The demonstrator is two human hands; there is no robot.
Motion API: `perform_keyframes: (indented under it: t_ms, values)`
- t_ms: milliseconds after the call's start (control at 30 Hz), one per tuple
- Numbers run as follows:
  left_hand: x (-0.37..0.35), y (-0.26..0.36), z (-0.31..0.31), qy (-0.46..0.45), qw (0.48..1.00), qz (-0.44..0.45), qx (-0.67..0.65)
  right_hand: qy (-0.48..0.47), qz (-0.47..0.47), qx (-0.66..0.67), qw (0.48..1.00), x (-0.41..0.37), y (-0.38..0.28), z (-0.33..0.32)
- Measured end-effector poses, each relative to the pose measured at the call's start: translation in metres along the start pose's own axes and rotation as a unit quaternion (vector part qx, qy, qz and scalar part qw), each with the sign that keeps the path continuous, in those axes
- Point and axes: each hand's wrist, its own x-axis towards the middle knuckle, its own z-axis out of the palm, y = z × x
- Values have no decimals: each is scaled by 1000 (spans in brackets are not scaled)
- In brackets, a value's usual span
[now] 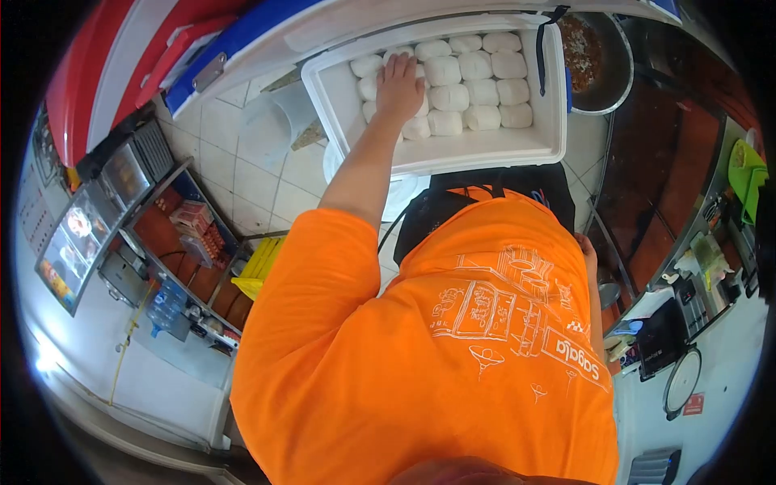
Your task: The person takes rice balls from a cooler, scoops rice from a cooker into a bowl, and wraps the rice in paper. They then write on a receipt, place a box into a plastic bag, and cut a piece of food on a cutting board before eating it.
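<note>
A white open cooler box (356,141) holds several rows of rounded white pieces (444,71), packed side by side. My left hand (398,89) reaches into its left part, palm down, with the fingers lying over the pieces there. Nothing is visibly gripped in it, though its underside is hidden. At the right side of the orange shirt, my right hand (588,249) hangs low near the hip; only a small part shows and its fingers cannot be made out.
A raised blue-and-white lid (267,52) stands beyond the box. To the box's right is a metal bowl (622,73) with brownish contents. Shelves with a red carton (194,217) and a yellow object (263,263) are on the left. A cluttered counter lies on the right.
</note>
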Motion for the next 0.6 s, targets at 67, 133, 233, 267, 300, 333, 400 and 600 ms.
perform_keyframes:
  t_ms: [67, 133, 233, 267, 300, 333, 400, 600]
  values:
    - [11, -1, 15, -62, 998, -17, 16, -7, -9, 13, 1000, -4, -13, 2]
    - [18, 4, 5, -54, 996, -46, -62, 1, -5, 2, 1000, 2, -4, 5]
    - [5, 15, -20, 1, 980, -199, -25, 2, -12, 12, 1000, 0, -14, 10]
    - [-6, 11, -20, 5, 979, -200, -30, -8, -23, 31, 999, -2, -25, 13]
    - [-23, 3, -13, -17, 981, -191, 5, -8, -43, -4, 999, 2, -24, 14]
    - [-39, -6, -7, -40, 981, -184, 41, -8, -47, -7, 999, 2, -28, 13]
    - [-57, -25, -12, -83, 982, -162, 58, 6, -34, -68, 997, 6, -36, 17]
    - [-47, -15, -32, -248, 935, -147, 206, 15, -44, -72, 996, 7, -30, 22]
